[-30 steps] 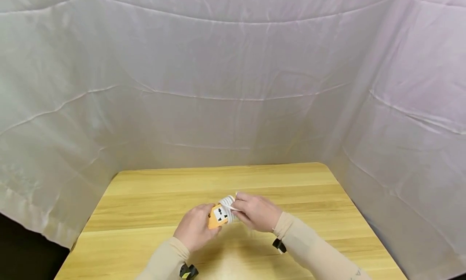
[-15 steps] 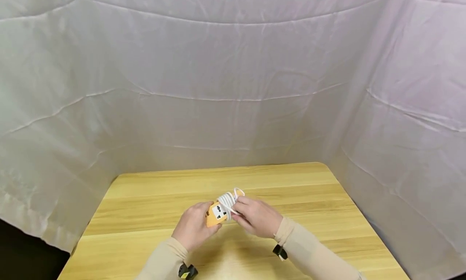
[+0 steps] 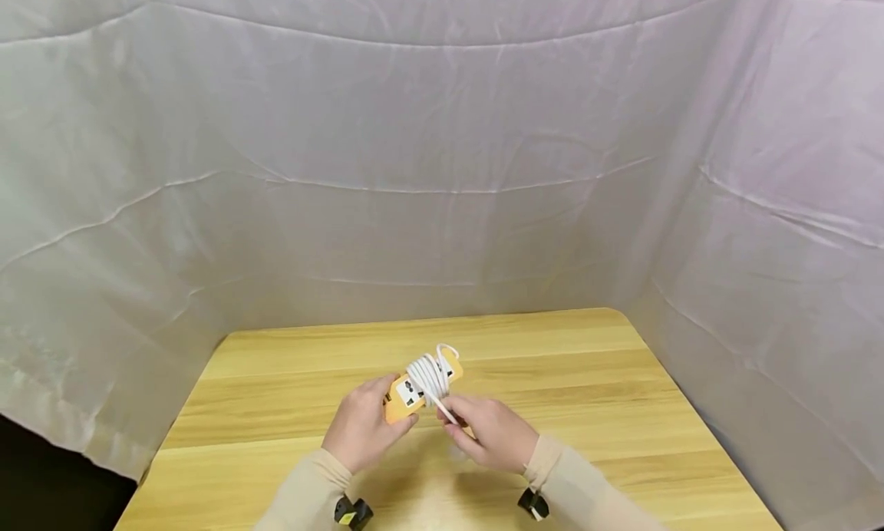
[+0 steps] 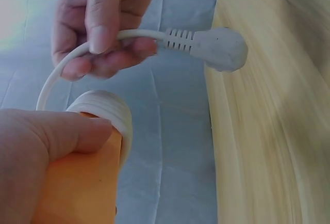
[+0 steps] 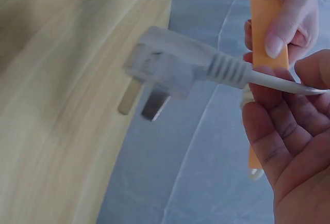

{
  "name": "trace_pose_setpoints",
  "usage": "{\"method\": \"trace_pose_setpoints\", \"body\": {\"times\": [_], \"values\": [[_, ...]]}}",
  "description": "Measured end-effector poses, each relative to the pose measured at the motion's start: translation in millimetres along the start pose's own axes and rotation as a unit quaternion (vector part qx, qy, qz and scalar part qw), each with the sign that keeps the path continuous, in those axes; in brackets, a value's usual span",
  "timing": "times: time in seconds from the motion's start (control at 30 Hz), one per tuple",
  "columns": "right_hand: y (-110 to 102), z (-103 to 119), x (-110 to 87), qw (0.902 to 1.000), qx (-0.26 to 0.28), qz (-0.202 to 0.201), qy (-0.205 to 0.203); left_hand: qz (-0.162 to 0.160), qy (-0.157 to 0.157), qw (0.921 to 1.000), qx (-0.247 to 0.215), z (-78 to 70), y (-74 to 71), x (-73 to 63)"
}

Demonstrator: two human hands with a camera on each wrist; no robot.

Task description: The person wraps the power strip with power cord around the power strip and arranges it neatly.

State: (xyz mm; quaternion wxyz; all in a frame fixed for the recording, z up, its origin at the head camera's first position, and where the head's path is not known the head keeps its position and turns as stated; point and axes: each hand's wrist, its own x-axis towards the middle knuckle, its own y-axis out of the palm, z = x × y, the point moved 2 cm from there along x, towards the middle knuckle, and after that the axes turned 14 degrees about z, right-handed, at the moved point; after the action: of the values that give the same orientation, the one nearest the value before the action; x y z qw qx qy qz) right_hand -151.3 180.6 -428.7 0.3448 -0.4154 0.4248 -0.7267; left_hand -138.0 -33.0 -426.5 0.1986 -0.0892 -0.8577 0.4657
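An orange power strip (image 3: 394,413) with white sockets is held tilted above the table. Its white cord (image 3: 429,377) is wound in several turns round the middle, and a small loop stands out at the far end. My left hand (image 3: 361,427) grips the near-left end, thumb along one side. My right hand (image 3: 494,436) pinches the free end of the cord between thumb and fingers. Beyond those fingers the white plug (image 4: 220,49) sticks out, with metal prongs (image 5: 156,104) showing in the right wrist view.
The wooden table (image 3: 290,377) lies under both hands. Pale grey cloth (image 3: 442,239) hangs behind it and along both sides. Black wrist cameras (image 3: 354,512) are strapped on both sleeves.
My right hand has drawn the cord end off the coils toward the near side, uncovering the strip's far end. My left hand and the strip have shifted slightly left.
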Motion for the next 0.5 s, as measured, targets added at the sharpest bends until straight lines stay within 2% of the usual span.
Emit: {"method": "trace_pose_setpoints", "body": {"times": [0.2, 0.37, 0.5], "values": [[6.2, 0.5, -0.7, 0.9994, 0.032, -0.012, -0.005, -0.006, 0.004, 1.0, -0.003, -0.6, -5.4, 1.7], [10.7, 1.5, -2.7, 0.999, 0.033, -0.026, -0.011, -0.003, -0.007, 0.9999, -0.012, 0.1, -9.6, 2.3], [13.7, 2.1, -3.7, 0.9987, 0.044, -0.022, -0.013, 0.005, -0.009, 0.9997, -0.023, -0.6, -12.3, 2.1]]}}
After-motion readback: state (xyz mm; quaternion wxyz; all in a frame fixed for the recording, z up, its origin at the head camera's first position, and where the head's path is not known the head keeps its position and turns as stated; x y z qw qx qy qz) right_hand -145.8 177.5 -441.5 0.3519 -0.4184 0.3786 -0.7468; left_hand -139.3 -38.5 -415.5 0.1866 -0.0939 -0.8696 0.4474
